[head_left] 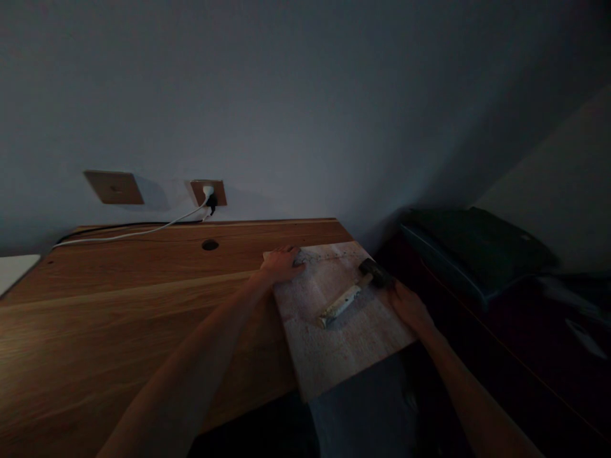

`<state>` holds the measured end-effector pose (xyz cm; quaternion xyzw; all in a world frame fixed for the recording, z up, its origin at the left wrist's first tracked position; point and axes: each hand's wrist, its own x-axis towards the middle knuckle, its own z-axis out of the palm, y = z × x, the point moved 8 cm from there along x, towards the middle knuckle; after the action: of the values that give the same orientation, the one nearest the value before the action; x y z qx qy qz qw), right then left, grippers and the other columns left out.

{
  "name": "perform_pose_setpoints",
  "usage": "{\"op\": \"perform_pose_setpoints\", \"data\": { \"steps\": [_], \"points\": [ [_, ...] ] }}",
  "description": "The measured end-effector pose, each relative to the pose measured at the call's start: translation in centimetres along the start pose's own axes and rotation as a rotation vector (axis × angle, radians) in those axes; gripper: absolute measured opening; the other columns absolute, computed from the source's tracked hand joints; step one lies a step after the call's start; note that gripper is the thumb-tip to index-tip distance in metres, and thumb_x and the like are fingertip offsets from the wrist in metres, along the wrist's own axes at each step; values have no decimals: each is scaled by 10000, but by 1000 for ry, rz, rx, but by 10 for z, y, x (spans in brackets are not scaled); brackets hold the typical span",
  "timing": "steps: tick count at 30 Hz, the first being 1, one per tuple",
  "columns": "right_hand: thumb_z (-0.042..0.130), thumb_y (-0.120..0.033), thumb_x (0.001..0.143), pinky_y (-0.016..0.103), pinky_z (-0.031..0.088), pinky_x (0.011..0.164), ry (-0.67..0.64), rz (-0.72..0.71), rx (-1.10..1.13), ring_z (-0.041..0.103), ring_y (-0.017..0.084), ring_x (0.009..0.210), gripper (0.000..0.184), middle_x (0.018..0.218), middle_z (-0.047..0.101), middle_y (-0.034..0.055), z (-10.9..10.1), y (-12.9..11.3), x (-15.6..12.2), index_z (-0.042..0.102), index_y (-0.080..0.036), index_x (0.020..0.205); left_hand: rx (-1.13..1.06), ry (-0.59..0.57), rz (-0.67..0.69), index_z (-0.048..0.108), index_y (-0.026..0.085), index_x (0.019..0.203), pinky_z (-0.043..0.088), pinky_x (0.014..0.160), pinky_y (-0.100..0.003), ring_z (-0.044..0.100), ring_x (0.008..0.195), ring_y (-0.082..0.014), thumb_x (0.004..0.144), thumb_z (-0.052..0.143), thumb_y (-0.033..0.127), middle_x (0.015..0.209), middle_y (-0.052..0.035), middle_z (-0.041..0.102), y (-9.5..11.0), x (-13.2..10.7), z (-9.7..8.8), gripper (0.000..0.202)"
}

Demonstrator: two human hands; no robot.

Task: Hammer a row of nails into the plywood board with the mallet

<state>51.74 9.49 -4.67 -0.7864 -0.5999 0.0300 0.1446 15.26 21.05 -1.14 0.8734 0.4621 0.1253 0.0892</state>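
Observation:
A pale, speckled board [344, 343] lies at the right end of the wooden table, its near part sticking out past the table's edge. On it rests a hammer [340, 306] with a dark head and a worn, whitish handle, slanting from upper right to lower left. My left hand [282, 264] lies over the board's far left corner, fingers stretched out. By the fingertips runs a dark, crumbly line across the board. My right hand [409, 306] grips the board's right edge, close to the hammer's head; its fingers are partly hidden in the dim light.
The wooden table [119, 318] stands against a grey wall, with a round cable hole [210, 244] near its back. A white cable [143, 234] and a black one run from a wall socket [217, 191]. To the right, a dark cushion [477, 248] lies on a dark red surface.

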Motion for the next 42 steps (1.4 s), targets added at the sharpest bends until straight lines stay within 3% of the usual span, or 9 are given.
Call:
{"op": "perform_pose_setpoints", "data": {
  "steps": [16,21,34,42],
  "points": [
    [339,-305,1027,519,484,1099,16,-41,-3,654,349,1262,543,1420,641,192,4,6,3,541,-127,1499,4,-14,-6,538,141,1441,421,1157,-422,580,1328,-312,973,545,471,1440,-164,599,1,-1,-1,572],
    [323,-310,1024,526,486,1095,19,-46,-10,654,356,1263,550,1406,650,196,5,7,3,537,-117,1492,7,-9,-7,541,196,1431,409,1162,-428,572,1343,-296,974,542,473,1455,-133,596,-1,0,0,534],
    [337,-296,1012,502,495,1079,27,-66,-21,635,348,1283,540,1438,622,200,6,-8,-3,545,-113,1475,12,1,-26,549,170,1430,413,1156,-454,570,1337,-325,972,549,457,1450,-153,592,-10,-14,-4,541],
    [371,-261,974,492,507,1063,70,-101,-66,651,332,1241,477,1292,692,210,10,-21,-4,631,-93,1337,19,13,-26,554,179,1415,420,1150,-454,589,1318,-323,976,536,463,1419,-157,616,-18,-27,-10,523]
  ]
}}
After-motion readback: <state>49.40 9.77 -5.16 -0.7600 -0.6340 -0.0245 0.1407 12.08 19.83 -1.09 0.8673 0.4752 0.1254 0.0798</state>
